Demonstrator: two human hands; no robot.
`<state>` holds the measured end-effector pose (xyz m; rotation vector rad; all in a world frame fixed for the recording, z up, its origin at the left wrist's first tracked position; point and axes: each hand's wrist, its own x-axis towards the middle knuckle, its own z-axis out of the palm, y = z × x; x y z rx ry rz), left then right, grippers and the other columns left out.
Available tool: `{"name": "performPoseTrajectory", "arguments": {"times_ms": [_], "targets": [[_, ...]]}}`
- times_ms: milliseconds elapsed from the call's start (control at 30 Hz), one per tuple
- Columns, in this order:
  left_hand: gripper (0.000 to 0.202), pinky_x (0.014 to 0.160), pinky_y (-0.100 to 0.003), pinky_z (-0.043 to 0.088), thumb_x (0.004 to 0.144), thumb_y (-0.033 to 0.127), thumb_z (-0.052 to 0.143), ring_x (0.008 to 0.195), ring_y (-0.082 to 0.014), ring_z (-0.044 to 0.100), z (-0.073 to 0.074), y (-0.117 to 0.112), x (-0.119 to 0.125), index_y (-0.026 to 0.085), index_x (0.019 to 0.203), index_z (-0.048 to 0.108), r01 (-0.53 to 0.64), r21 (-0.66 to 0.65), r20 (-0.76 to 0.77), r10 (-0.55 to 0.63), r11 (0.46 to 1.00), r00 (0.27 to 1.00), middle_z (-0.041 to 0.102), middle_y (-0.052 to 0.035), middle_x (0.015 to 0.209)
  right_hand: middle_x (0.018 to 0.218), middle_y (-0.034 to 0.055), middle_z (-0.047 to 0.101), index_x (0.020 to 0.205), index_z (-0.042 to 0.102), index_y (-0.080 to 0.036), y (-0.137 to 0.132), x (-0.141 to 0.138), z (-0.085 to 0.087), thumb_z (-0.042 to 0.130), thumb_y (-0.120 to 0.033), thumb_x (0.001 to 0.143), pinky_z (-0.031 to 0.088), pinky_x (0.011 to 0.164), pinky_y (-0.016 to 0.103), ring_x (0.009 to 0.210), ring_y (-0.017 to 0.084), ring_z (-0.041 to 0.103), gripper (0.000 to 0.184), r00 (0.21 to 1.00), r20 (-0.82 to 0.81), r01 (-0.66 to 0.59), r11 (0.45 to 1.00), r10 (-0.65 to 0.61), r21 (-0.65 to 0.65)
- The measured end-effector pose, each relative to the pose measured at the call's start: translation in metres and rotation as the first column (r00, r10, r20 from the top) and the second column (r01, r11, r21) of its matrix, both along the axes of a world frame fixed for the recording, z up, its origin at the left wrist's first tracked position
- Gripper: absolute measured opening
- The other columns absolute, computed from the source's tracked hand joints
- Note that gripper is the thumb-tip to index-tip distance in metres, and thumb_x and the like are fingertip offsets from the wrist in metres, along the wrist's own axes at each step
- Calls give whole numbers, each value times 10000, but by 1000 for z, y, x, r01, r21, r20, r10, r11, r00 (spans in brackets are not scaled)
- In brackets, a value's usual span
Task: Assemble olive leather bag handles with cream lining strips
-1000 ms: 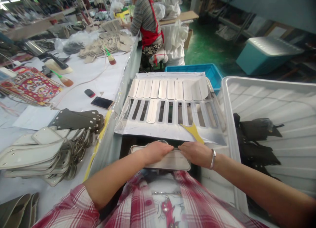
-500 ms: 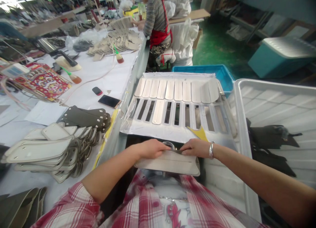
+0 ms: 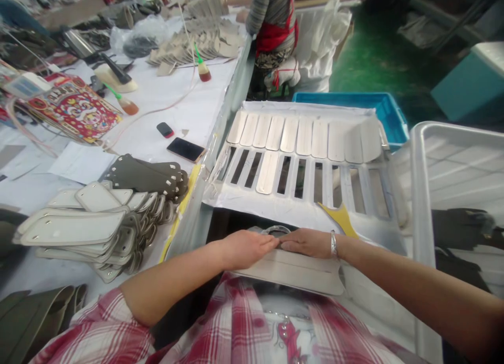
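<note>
A light-coloured flat panel point(image 3: 295, 272) with rounded corners and a lengthwise line lies across my lap. My left hand point(image 3: 250, 248) rests on its far edge, fingers stretched out and lying flat. From the other side my right hand point(image 3: 306, 243), with a bracelet at the wrist, lies flat on the same edge, and the fingertips of both hands meet. Just behind them shows a clear curved piece point(image 3: 277, 229), partly hidden. Beyond is a white slotted rack point(image 3: 271, 204) with a row of similar pale strips point(image 3: 289, 134) and a single strip point(image 3: 268, 173) lower down.
At left, a white table point(image 3: 157, 159) bears stacked pale panels point(image 3: 74, 227), dark panels point(image 3: 145, 175), a phone point(image 3: 186, 149) and glue bottles point(image 3: 202, 67). A yellow piece point(image 3: 340, 218) lies on the rack. At right stands a white bin point(image 3: 417, 196); a co-worker point(image 3: 271, 25) sits ahead.
My hands have gone from gripping the panel's far edge with bent fingers to lying flat on it, closer together. The view has tilted down and turned slightly left.
</note>
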<state>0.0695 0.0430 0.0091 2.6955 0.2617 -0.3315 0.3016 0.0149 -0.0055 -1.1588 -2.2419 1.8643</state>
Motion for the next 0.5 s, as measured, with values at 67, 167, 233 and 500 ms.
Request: {"name": "performPoseTrajectory", "arguments": {"times_ms": [67,167,233,500], "targets": [[485,991,-318,405,865,112,404,1202,-216,466,1,7,-12,58,1344,349,-7,-38,27,8,999,1000,436,-145,1351,1202,65,581,1268,524,-179,3,-10,1,319,-517,906,380,985,361,1092,227,534,536,1000,-9,0,1000,1,24],[402,1025,-251,368,874,148,436,1193,-157,478,1,22,-38,114,1274,455,-60,-155,68,72,986,995,508,-71,1301,1259,29,543,1315,469,-225,6,-21,0,309,-494,920,367,1002,355,1132,210,509,505,999,-29,20,1000,-19,12],[364,1029,-223,356,881,149,431,1185,-128,483,1,28,-54,143,1240,492,-103,-189,90,122,977,988,533,-40,1278,1265,21,538,1324,457,-234,9,-30,-3,307,-495,920,373,1000,358,1134,211,511,504,999,-25,32,999,-32,5],[381,955,-277,434,879,152,419,1152,-192,504,3,10,-56,69,1248,468,-104,119,103,92,987,990,497,-136,1297,1156,82,602,1228,544,-204,30,-78,-9,294,-533,921,399,960,393,1041,229,559,514,1000,-17,-15,991,17,131]]}}
